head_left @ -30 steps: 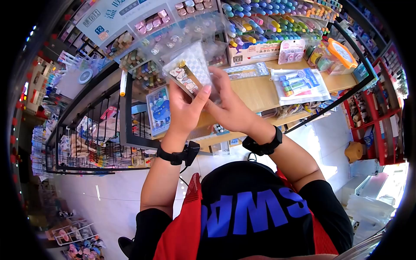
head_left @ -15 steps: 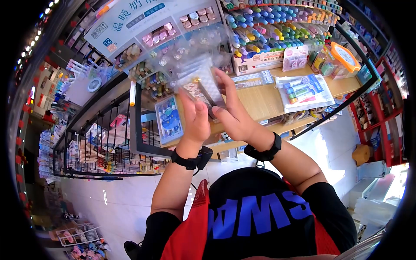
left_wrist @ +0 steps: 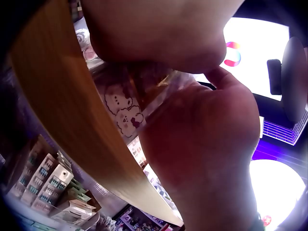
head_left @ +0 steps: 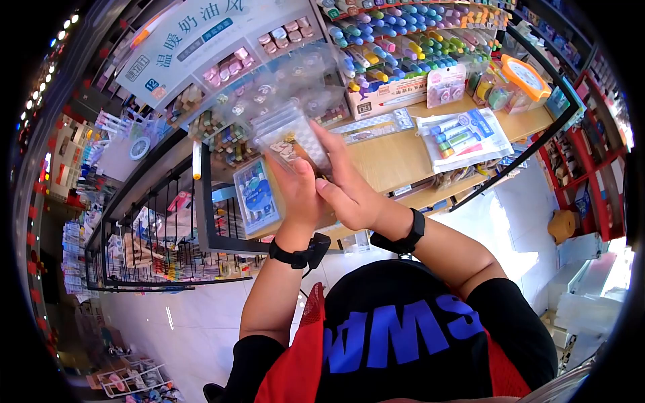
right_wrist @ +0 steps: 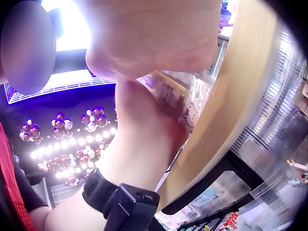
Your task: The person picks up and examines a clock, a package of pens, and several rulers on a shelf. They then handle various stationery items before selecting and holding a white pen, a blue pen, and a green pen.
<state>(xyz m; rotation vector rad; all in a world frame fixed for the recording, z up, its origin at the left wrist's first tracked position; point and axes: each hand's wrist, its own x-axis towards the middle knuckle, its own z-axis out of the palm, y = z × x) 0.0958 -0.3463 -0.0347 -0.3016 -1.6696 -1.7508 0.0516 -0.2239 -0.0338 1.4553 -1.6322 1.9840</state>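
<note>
In the head view a stack of clear plastic packets with a checkered pattern and a brown strip is held between both hands above the shelf's left part. The left hand grips its lower left side, thumb pointing up. Along the right edge lie the fingers of the right hand, which grips that side, its thumb near the left thumb. White cartoon animals show on the packet in the left wrist view. The right wrist view shows part of the packet beyond the hands; most fingertips are hidden.
A wooden shelf carries a bag of markers, a flat checkered pack, a blue pack and an orange-lidded container. Racks of markers stand behind. A black metal frame edges the shelf's left end.
The packets have tilted and sit slightly lower in the view than a second ago, still in both hands. Both hands have moved closer together. The head view has shifted a little.
</note>
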